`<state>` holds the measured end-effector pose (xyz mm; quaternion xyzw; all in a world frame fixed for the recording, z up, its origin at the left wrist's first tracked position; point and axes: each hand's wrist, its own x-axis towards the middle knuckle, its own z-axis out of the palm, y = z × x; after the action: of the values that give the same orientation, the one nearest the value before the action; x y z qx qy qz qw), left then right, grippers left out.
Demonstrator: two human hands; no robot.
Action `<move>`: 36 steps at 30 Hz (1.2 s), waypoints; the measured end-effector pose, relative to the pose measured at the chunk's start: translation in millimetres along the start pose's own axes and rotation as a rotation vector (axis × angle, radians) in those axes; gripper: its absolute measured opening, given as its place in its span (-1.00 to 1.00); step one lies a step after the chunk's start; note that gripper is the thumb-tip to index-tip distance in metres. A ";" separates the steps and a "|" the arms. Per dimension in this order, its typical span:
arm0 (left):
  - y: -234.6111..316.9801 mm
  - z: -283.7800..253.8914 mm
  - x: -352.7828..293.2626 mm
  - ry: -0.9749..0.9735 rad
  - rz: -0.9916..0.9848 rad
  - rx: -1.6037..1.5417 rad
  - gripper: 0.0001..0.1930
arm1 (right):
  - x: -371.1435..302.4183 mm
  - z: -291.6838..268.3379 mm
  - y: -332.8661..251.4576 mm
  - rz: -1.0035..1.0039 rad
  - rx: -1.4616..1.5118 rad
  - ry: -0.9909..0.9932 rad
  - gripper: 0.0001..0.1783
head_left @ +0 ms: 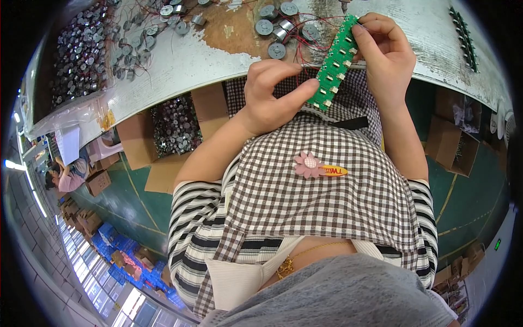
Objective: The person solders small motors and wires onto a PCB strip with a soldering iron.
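Evidently, the right hand (388, 57) grips the circuit board (336, 64) over the edge of the counter (180, 65); the left hand's (272, 94) half-curled fingers touch its lower end. Positioning seems underway, likely needing steady support next.

Green floor (136, 206); worn table (229, 61); bright windows (131, 304)

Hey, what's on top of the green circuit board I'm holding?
On the green circuit board, pale connectors line one long edge, with smaller components across its face. Its underside is hidden, as are edge spots covered by the left hand and right hand.
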<state>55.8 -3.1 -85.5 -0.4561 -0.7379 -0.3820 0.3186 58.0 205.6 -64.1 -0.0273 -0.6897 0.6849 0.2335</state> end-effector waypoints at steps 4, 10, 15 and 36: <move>-9.9 -22.5 26.4 -0.029 -0.081 -0.013 -0.66 | 4.1 -1.8 -4.6 -0.210 -0.251 0.110 -0.88; -40.6 -82.7 58.1 0.527 -0.741 -1.011 -0.83 | -16.4 5.5 -78.3 -0.945 -0.545 -0.348 -0.67; -4.1 -82.2 74.6 0.483 -1.013 -0.861 -0.92 | -2.6 51.2 -99.3 -0.817 -0.435 -0.381 -0.77; -23.3 -81.3 42.4 0.468 -0.892 -0.884 -0.80 | -30.8 126.3 -65.2 -0.374 -0.416 -0.393 -0.84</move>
<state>28.2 -61.1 -16.1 -0.1003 -0.5414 -0.8322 0.0650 58.4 73.0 -4.4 0.1848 -0.8394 0.4673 0.2071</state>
